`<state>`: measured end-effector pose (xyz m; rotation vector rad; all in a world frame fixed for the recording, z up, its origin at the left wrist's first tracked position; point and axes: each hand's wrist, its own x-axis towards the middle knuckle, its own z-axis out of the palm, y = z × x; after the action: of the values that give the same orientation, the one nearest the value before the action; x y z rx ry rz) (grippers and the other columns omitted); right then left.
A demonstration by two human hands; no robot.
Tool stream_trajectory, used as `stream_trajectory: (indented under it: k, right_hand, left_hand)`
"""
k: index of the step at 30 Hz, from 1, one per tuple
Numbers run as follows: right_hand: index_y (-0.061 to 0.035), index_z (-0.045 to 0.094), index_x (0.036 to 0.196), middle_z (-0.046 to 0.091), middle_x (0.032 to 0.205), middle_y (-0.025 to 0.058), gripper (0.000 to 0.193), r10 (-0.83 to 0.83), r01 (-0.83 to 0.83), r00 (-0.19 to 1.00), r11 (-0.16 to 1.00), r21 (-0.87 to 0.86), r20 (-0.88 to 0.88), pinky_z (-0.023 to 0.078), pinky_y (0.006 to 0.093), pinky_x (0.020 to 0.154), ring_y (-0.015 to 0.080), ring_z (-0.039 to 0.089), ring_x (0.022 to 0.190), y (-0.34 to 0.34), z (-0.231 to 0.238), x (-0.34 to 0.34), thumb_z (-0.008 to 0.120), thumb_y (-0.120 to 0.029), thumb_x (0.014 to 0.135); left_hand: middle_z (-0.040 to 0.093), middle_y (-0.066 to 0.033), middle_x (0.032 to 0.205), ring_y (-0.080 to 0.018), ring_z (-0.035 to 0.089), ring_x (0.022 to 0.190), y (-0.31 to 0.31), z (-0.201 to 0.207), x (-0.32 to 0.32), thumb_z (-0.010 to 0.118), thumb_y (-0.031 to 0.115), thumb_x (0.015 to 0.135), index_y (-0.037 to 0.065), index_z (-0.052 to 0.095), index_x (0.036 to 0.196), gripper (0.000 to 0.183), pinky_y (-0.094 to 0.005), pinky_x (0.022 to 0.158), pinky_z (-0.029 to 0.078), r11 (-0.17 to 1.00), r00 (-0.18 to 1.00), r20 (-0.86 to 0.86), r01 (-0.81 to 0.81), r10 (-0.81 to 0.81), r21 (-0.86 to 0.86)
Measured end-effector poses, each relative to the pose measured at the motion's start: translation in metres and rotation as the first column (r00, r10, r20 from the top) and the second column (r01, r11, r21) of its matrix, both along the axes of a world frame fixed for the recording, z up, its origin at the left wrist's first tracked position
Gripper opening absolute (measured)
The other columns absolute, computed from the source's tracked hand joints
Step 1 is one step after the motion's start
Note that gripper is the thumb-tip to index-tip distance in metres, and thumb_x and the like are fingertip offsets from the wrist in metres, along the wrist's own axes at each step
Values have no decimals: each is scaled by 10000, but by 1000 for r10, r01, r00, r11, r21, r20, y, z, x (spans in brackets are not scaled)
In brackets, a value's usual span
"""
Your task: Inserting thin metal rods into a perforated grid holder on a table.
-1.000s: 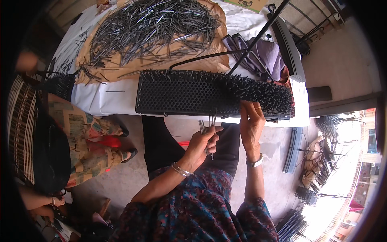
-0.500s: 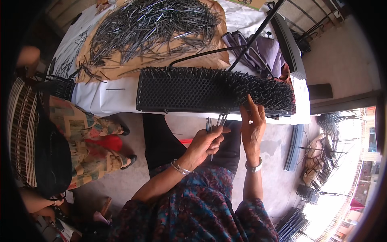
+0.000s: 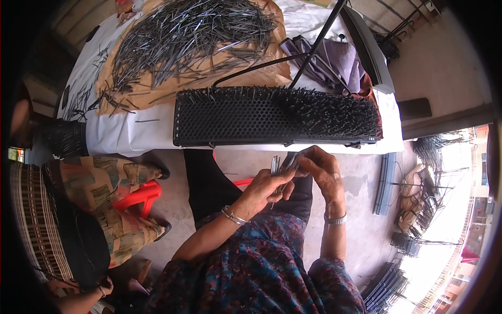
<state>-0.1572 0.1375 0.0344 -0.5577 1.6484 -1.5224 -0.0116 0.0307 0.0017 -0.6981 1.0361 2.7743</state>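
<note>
My left hand [image 3: 265, 187] is closed round a small bundle of thin dark strips [image 3: 275, 165], whose ends stick up past my fingers. At the upper ends of the bundle, the fingers of my right hand [image 3: 327, 170] are pinched together on the strips. Just beyond both hands, a long black perforated panel [image 3: 230, 119] lies along the table's near edge. Upright strips stand densely in its right part and along its far rim, while bare holes show across the left part. A black rod frame rises behind the panel.
A big heap of loose strips [image 3: 193, 44] lies on brown paper [image 3: 123, 94] over the white-covered table [image 3: 117, 138]. A folded purple umbrella [image 3: 340, 60] rests behind the panel. At left, another person in patterned trousers sits near a red stool [image 3: 146, 196]. Metal racks stand at right.
My right hand has come back from the panel's filled part to the bundle in my left hand, and its fingers have closed there. The other person's hand at lower left has shifted.
</note>
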Motion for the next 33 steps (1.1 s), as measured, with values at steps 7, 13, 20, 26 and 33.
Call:
stream_trajectory:
  k: [7, 13, 20, 26, 33]
  right_hand:
    - [23, 607, 939, 642, 783, 45, 97, -97, 95, 987, 995, -22, -129, 502, 237, 662, 104, 609, 698, 9, 10, -7, 614, -73, 927]
    - [25, 589, 974, 673, 844, 66, 52, -458, 433, 658, 880, -198, -598, 539, 253, 739, 116, 656, 771, 1, 8, -18, 552, 13, 939]
    - [3, 586, 971, 684, 822, 67, 44, -395, 417, 613, 898, -144, -685, 500, 230, 703, 100, 646, 775, -18, -9, -26, 578, -8, 929]
    - [-14, 630, 922, 617, 797, 83, 60, -271, 316, 545, 943, -105, -793, 469, 281, 635, 147, 577, 668, -27, -10, -26, 628, 1, 864]
    - [-9, 654, 937, 582, 771, 97, 89, -221, 317, 390, 944, -95, -894, 455, 293, 619, 174, 561, 700, -35, -7, -20, 660, -24, 850]
  left_hand:
    - [684, -122, 913, -146, 668, 787, 0, 0, -5, 581, 447, 944, -15, 579, 1178, 518, -172, 435, 277, 998, 997, 48, -63, 62, 12]
    - [687, -147, 1013, -204, 679, 866, -15, -28, -11, 568, 460, 944, 46, 547, 1223, 500, -286, 605, 519, 974, 977, 117, -194, 180, 114]
    - [672, -123, 931, -202, 659, 801, -5, -23, -8, 528, 349, 988, 25, 549, 1139, 357, -348, 673, 556, 908, 920, 122, -388, 372, 156]
    - [500, 13, 677, -95, 506, 612, 1, -4, -6, 449, 380, 1022, 40, 532, 1154, 373, -278, 601, 488, 967, 964, 95, -251, 247, 35]
    - [325, 88, 620, -9, 252, 478, 2, 1, -5, 451, 387, 1024, 73, 569, 1162, 363, -193, 432, 196, 993, 995, 7, -96, 96, 63]
